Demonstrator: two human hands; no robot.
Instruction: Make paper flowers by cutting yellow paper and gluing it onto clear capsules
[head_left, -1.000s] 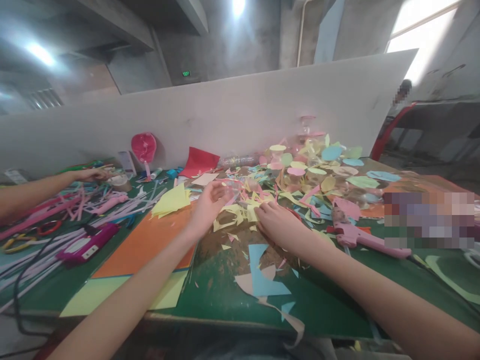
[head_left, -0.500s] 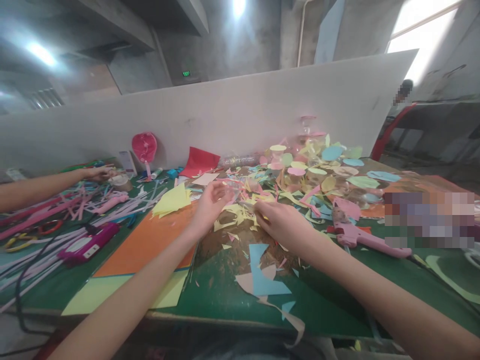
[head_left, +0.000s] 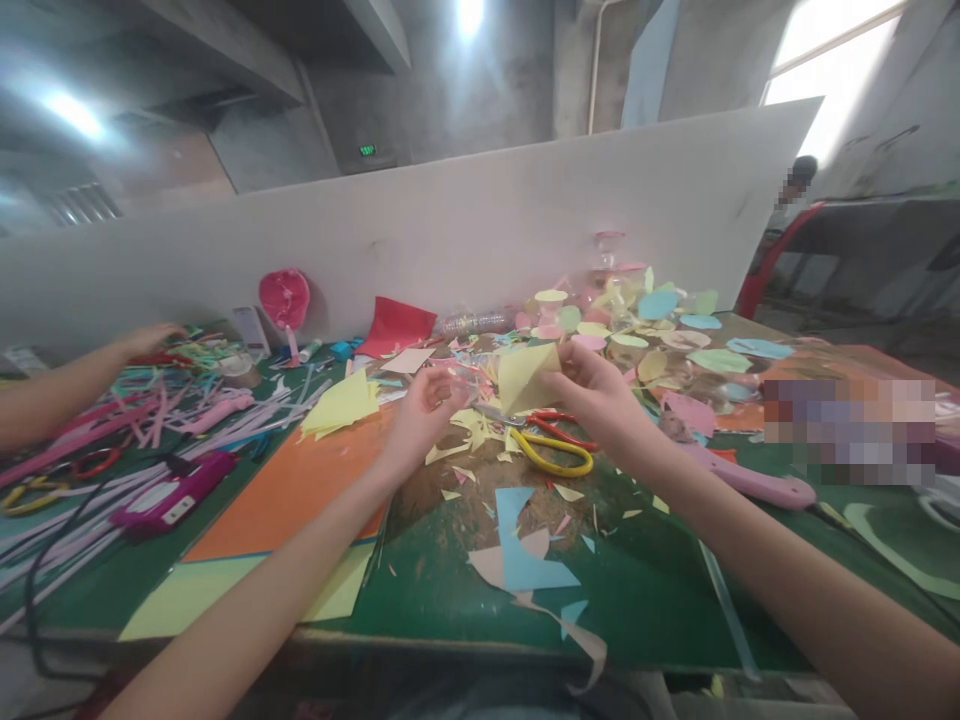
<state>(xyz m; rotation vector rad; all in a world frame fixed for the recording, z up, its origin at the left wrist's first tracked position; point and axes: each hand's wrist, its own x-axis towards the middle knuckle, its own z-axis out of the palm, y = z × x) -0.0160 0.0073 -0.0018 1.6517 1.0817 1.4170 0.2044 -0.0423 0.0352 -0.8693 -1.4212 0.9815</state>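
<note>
Head view, right hand (head_left: 600, 402) pinching yellow paper (head_left: 527, 378), left hand (head_left: 424, 418) half-open just beside it

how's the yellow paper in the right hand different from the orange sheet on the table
The yellow paper is held up in the right hand, while the orange sheet lies flat on the green mat. The yellow paper is far smaller than the orange sheet, and its outline is more irregular. Both look like plain coloured paper.

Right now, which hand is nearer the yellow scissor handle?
The right hand is nearer, above the yellow scissor handle and to its right; the left hand is farther off to its left.
</note>
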